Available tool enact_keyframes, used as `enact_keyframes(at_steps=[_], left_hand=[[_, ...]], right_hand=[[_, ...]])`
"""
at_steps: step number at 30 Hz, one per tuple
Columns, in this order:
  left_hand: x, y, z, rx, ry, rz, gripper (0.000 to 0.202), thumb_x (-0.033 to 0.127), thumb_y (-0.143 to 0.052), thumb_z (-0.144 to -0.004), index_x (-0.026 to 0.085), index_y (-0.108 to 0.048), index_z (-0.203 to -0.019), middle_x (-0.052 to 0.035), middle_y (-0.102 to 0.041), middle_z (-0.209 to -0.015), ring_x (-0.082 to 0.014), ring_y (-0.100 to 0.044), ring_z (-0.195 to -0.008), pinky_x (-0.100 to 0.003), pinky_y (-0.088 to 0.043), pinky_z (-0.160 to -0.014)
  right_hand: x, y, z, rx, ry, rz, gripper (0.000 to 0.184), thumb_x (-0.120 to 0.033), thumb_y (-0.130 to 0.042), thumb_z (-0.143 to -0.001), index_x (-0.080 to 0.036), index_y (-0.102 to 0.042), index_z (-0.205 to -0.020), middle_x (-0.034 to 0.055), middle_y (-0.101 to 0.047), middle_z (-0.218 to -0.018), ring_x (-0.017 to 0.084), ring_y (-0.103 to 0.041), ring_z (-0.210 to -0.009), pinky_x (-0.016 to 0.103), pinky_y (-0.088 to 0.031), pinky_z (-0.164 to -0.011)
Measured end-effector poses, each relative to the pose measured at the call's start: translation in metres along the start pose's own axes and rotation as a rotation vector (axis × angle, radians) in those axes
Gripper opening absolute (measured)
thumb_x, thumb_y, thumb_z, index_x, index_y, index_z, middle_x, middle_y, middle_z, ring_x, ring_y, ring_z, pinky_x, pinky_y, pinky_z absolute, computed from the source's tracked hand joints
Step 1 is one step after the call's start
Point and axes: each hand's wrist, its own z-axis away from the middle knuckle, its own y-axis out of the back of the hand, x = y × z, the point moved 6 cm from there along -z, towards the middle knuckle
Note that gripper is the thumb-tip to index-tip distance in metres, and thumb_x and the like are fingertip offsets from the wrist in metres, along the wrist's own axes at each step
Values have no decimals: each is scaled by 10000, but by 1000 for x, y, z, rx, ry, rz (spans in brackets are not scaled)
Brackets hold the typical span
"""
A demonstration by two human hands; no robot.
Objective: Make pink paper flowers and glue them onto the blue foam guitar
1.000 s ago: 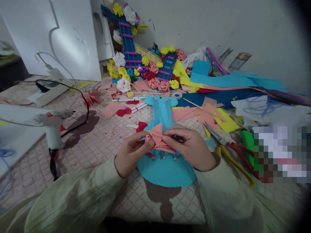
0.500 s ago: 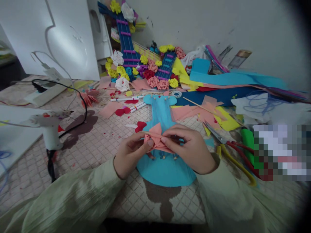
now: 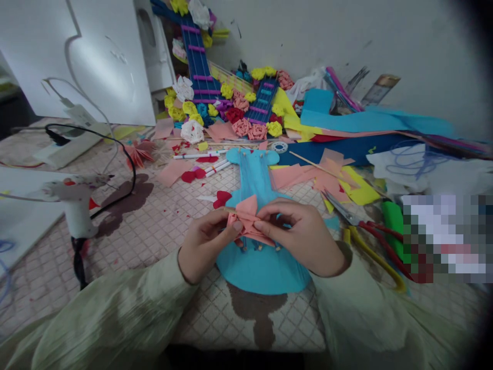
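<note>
Between my two hands is a piece of salmon-pink crepe paper point(image 3: 247, 206), folded, with one pointed flap standing up. My left hand point(image 3: 206, 239) pinches its left end, thumb on top, and a thin wooden stick point(image 3: 230, 210) pokes out by those fingertips. On the other side, my right hand point(image 3: 302, 234) is closed on the paper's right part between thumb and fingers. Beneath both hands lies a turquoise guitar-shaped craft point(image 3: 262, 272) with a neck pointing away from me. The paper hides the middle of its body.
At left stands a white glue gun point(image 3: 79, 208) with a black cable, near a power strip point(image 3: 73, 141). Scissors point(image 3: 348, 213) with red handles lie right of my right hand. Crepe-paper flowers point(image 3: 192, 131) and blue craft guitars point(image 3: 200, 77) fill the back.
The camera view has shifted very slightly. Both hands keep their pinch on the pink crepe paper, and its flap looks nearly the same.
</note>
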Motion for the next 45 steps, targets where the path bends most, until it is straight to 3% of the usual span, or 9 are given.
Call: enact_keyframes(at_steps=[12,19,29,39,45], left_hand=[[1,2,0,26,-2,22,95,215,-574,-743,158,-644,-714,-2,-584,-677,-89,-545,-568,-201,-480,-533],[4,3,0,23,-61,-20,246,269,-504,-793,151,-572,-588,3,-530,-617,-97,-502,-577,-218,-430,-550],[-1,6,2,41,-67,-35,239,252,-442,-827,155,-578,-656,-1,-550,-652,-111,-492,-637,-225,-404,-606],[4,2,-1,75,-24,-33,111,240,-640,-676,163,-654,-753,-13,-621,-665,-125,-553,-636,-229,-447,-583],[1,7,-3,180,8,-74,94,248,-645,-663,157,-643,-682,5,-587,-594,-106,-523,-573,-215,-421,-537]], right_hand=[[2,-3,1,-7,-81,-62,20,-177,-631,-674,-165,-616,-669,3,-607,-674,97,-505,-553,230,-410,-506],[3,-2,1,37,-74,-84,49,-191,-659,-653,-167,-622,-676,-7,-612,-670,84,-481,-537,217,-394,-491],[4,-1,1,24,-97,-87,65,-194,-663,-653,-164,-615,-685,-14,-603,-646,81,-469,-521,215,-381,-480],[9,-5,3,29,-125,-20,62,-198,-661,-654,-172,-612,-681,-22,-590,-619,81,-452,-501,220,-367,-473],[3,-7,4,50,-10,8,68,-211,-647,-689,-172,-594,-705,-9,-600,-707,103,-536,-637,223,-420,-570]])
